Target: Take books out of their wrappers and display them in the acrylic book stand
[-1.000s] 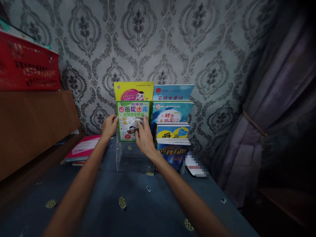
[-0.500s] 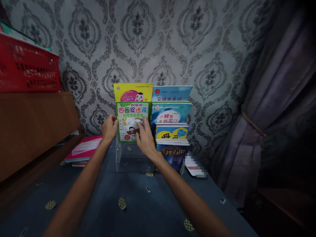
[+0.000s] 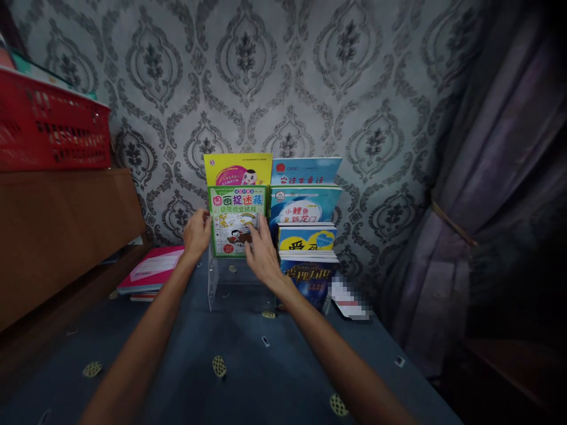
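A green-bordered picture book (image 3: 234,203) stands upright in a clear acrylic book stand (image 3: 241,292), in front of a taller yellow book (image 3: 237,162). At its left edge is my left hand (image 3: 197,236), fingers curled against the edge, their tips partly hidden. My right hand (image 3: 266,254) rests on the lower right of the cover with its fingers spread. Right of these, several books rise in steps: a light blue book (image 3: 305,168), a teal book (image 3: 325,203), a yellow and blue book (image 3: 292,239) and a dark blue book (image 3: 310,280).
A red plastic basket (image 3: 80,130) sits on a brown wooden piece of furniture (image 3: 66,236) at left. Pink booklets (image 3: 155,265) lie beside it. A partly blurred flat object (image 3: 348,298) is right of the stand. Patterned wallpaper (image 3: 301,71) is behind; a purple curtain (image 3: 478,195) hangs at right.
The view has shifted slightly, so the books appear a little lower. Both hands keep nearly the same places at the green-bordered picture book.
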Available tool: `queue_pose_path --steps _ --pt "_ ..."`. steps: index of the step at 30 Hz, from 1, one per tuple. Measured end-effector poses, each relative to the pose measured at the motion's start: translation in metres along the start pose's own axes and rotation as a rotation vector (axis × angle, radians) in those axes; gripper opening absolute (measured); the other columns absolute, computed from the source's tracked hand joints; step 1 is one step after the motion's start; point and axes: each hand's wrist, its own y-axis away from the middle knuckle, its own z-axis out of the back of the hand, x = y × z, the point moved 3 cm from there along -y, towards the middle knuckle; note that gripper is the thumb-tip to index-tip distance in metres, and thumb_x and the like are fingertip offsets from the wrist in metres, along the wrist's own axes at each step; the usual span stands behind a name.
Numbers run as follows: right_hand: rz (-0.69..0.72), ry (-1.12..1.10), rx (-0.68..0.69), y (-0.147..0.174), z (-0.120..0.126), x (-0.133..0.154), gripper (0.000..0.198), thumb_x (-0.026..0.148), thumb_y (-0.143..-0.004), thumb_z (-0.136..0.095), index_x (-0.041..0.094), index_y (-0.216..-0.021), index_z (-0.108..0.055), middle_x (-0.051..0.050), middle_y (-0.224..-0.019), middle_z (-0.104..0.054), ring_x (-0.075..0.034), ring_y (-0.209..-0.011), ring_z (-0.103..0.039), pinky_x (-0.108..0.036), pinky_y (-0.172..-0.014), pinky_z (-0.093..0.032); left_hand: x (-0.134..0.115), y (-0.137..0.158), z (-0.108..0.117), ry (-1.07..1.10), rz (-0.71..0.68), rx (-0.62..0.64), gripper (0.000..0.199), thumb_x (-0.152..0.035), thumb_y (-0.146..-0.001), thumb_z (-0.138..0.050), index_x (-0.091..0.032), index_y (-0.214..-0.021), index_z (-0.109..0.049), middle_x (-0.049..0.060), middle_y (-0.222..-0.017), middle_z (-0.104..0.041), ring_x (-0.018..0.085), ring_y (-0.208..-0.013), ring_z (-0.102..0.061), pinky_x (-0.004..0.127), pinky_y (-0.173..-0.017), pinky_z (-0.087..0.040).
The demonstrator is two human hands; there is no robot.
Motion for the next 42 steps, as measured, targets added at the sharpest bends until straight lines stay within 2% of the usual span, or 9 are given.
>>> queue_pose_path --steps 15,23,26,29,33,38,42 --pt "0.013 0.002 0.026 0.001 0.001 0.001 0.053 0.014 -0.094 -0.045 0.013 -0.146 -0.050 -0.014 -0.168 -0.027 -0.035 -0.157 -0.020 -0.058 -0.125 -0.033 -0.001 0.007 0.005 -0.005 -0.028 -0.029 0.020 -0.029 -0.095 -0.048 -0.020 -0.108 -0.060 0.009 -0.102 -0.071 0.024 -0.091 -0.066 0.034 -0.081 -0.047" --pt "0.003 -0.013 0.048 0.001 0.001 -0.002 0.050 0.015 -0.094 -0.046 0.009 -0.144 -0.051 -0.017 -0.169 -0.020 -0.036 -0.157 -0.018 -0.056 -0.126 -0.030 0.012 -0.001 -0.002 0.094 -0.053 0.002 0.014 -0.027 -0.092 -0.048 -0.022 -0.087 -0.060 0.006 -0.092 -0.067 0.023 -0.088 -0.060 0.034 -0.082 -0.045" --pt "-0.020 -0.018 0.024 0.004 0.001 -0.003 0.049 0.015 -0.094 -0.047 0.014 -0.143 -0.050 -0.014 -0.170 -0.019 -0.036 -0.157 -0.019 -0.057 -0.125 -0.032 0.018 -0.007 -0.005 0.135 -0.064 0.016 0.014 -0.027 -0.091 -0.049 -0.022 -0.083 -0.059 0.004 -0.088 -0.065 0.021 -0.084 -0.058 0.033 -0.080 -0.044" --pt "-0.039 -0.020 0.024 0.006 0.001 -0.003 0.049 0.015 -0.094 -0.048 0.018 -0.143 -0.051 -0.011 -0.170 -0.018 -0.036 -0.156 -0.022 -0.058 -0.123 -0.035 0.024 -0.013 -0.008 0.198 -0.086 0.040 0.013 -0.028 -0.089 -0.049 -0.022 -0.082 -0.058 0.002 -0.083 -0.063 0.020 -0.081 -0.057 0.031 -0.076 -0.044" --pt "-0.053 -0.020 0.034 0.008 0.002 0.000 0.047 0.016 -0.093 -0.050 0.019 -0.139 -0.054 -0.014 -0.168 -0.021 -0.038 -0.153 -0.028 -0.060 -0.119 -0.040 0.031 -0.018 -0.011 0.283 -0.117 0.074 0.013 -0.029 -0.087 -0.049 -0.022 -0.080 -0.057 0.000 -0.077 -0.061 0.018 -0.075 -0.055 0.030 -0.070 -0.043" --pt "-0.095 0.004 0.045 0.010 0.003 0.002 0.044 0.017 -0.093 -0.051 0.016 -0.136 -0.057 -0.020 -0.164 -0.028 -0.040 -0.148 -0.038 -0.058 -0.114 -0.045 0.036 -0.022 -0.013 0.362 -0.152 0.095 0.015 -0.033 -0.087 -0.050 -0.022 -0.081 -0.057 0.000 -0.079 -0.063 0.018 -0.076 -0.056 0.030 -0.070 -0.043" --pt "-0.125 0.009 0.075 0.012 0.001 0.002 0.045 0.016 -0.091 -0.052 0.017 -0.135 -0.058 -0.020 -0.161 -0.033 -0.039 -0.144 -0.044 -0.059 -0.112 -0.047 0.039 -0.020 -0.015 0.394 -0.153 0.088 0.016 -0.034 -0.086 -0.049 -0.022 -0.082 -0.058 0.001 -0.079 -0.063 0.019 -0.076 -0.056 0.031 -0.071 -0.044"
